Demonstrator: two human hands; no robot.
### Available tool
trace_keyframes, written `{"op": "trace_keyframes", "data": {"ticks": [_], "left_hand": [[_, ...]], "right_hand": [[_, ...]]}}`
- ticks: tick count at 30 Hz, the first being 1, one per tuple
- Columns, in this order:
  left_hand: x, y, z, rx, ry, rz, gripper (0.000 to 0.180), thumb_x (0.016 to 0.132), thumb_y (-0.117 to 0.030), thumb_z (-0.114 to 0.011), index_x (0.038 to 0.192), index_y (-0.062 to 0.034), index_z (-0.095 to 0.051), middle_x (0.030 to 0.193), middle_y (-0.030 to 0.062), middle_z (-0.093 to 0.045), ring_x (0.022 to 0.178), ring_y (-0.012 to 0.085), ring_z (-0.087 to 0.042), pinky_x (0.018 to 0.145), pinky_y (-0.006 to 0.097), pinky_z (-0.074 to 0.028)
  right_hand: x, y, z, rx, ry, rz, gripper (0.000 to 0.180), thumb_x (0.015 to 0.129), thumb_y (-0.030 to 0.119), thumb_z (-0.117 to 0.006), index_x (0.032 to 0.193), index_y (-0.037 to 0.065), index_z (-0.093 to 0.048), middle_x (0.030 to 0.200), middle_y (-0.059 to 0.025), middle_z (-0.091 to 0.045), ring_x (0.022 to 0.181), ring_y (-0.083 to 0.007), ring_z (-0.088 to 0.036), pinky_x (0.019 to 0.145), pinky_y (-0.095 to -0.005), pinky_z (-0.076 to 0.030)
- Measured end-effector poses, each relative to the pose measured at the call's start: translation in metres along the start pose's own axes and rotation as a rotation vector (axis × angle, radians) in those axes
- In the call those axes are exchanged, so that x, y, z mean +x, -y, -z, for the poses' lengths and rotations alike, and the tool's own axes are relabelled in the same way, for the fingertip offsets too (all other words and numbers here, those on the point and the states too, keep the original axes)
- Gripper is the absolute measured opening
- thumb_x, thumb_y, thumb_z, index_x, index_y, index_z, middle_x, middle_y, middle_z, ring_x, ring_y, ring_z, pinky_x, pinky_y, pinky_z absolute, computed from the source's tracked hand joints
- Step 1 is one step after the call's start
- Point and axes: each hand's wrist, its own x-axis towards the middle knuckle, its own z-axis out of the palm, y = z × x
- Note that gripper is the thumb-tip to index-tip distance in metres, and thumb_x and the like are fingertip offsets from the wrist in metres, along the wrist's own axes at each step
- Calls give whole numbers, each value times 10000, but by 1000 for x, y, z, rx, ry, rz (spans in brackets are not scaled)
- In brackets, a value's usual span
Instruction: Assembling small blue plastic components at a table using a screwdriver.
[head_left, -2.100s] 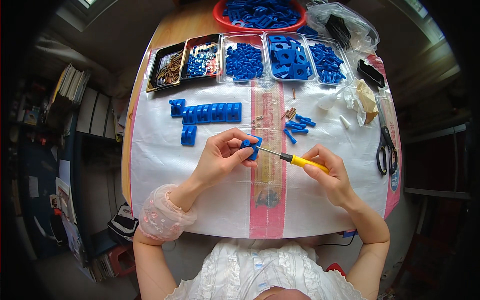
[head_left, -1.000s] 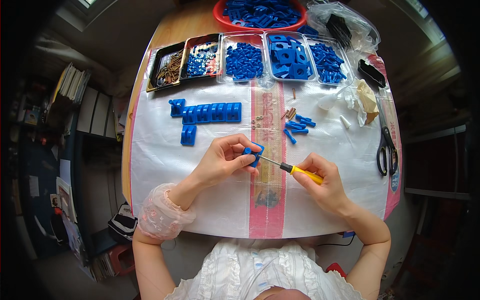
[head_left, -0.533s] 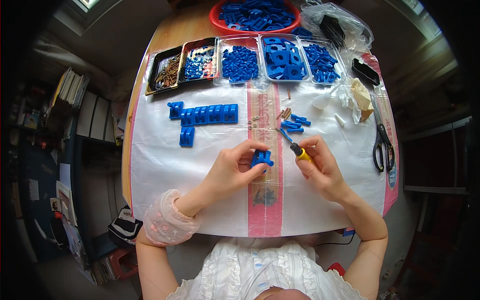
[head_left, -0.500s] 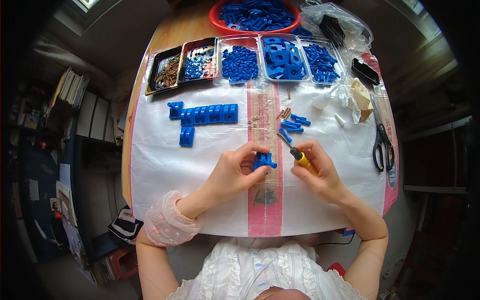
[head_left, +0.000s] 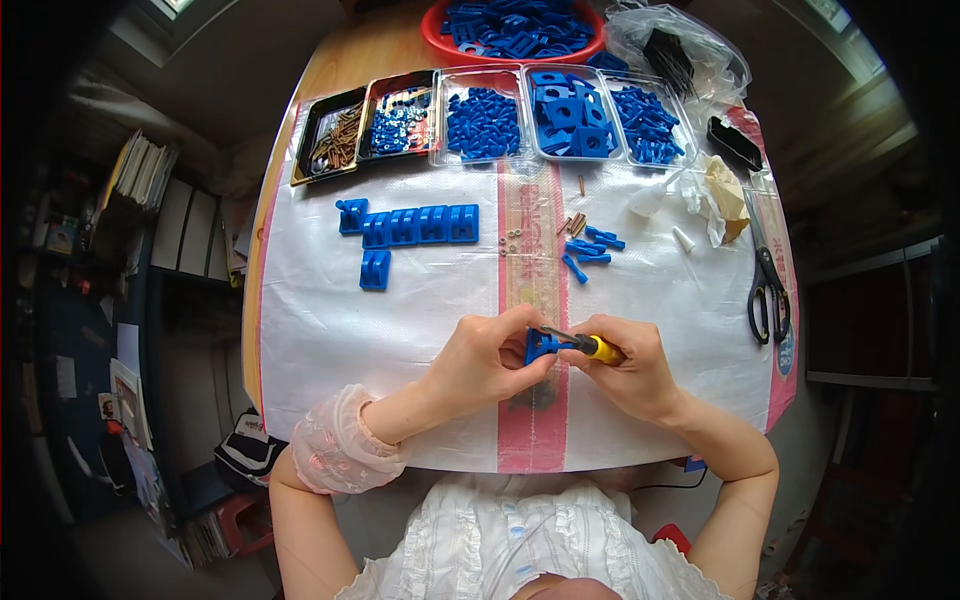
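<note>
Between thumb and fingers, my left hand (head_left: 478,362) grips a blue plastic bracket (head_left: 538,347), partly covered by the fingertips. My right hand (head_left: 636,368) is closed round a screwdriver (head_left: 606,350) with a yellow and black handle. Its metal shaft points left and lies across the bracket; whether the tip touches it I cannot tell. The right fingertips are close to the bracket's right end. Beyond the hands lie loose blue connector pieces (head_left: 590,256), brass-coloured screws (head_left: 573,225) and several small nuts (head_left: 512,240). Blue brackets (head_left: 420,226) stand in a row further left.
Along the back stand trays of screws (head_left: 338,138), nuts (head_left: 400,125) and blue parts (head_left: 484,125), before a red basin (head_left: 430,40). Black scissors (head_left: 768,285), crumpled paper (head_left: 725,200) and a small white nozzle (head_left: 683,239) lie at the right.
My right hand has brought the screwdriver left and slightly down, turning its shaft toward the bracket. My left hand has shifted slightly right and down with the bracket, and the hands are nearly touching.
</note>
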Motion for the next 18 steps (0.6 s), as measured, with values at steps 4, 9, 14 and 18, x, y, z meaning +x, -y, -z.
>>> {"op": "trace_keyframes", "data": {"ticks": [4, 9, 14, 18], "left_hand": [[1, -2, 1, 20, 13, -16, 251, 901, -9, -759, 1115, 6, -630, 877, 84, -767, 782, 114, -746, 693, 243, -624], [2, 1, 2, -30, 66, 0, 233, 940, 9, -712, 1157, 2, -628, 968, 87, -756, 884, 119, -742, 772, 258, -623], [8, 8, 12, -539, -22, 187, 224, 1028, -63, -625, 1248, -36, -597, 1164, 107, -690, 990, 155, -719, 850, 248, -598], [13, 21, 24, -813, -32, 232, 236, 1066, -128, -582, 1292, -63, -572, 1207, 121, -668, 983, 166, -716, 843, 242, -593]], "right_hand": [[0, 0, 2, -3, 15, -50, 229, 834, 52, -835, 1020, 5, -708, 826, -111, -704, 668, -189, -641, 604, -307, -489], [4, -1, 2, 28, 19, 67, 338, 859, 48, -821, 1149, 7, -651, 884, -98, -713, 688, -157, -648, 622, -297, -505], [1, 0, 11, 165, -57, -87, 389, 937, 21, -731, 1250, 8, -500, 856, -82, -659, 781, -97, -632, 674, -271, -507], [4, -7, 10, 3, -161, -24, 316, 911, -2, -735, 1168, 0, -551, 859, -104, -645, 770, -181, -664, 678, -306, -522]]}}
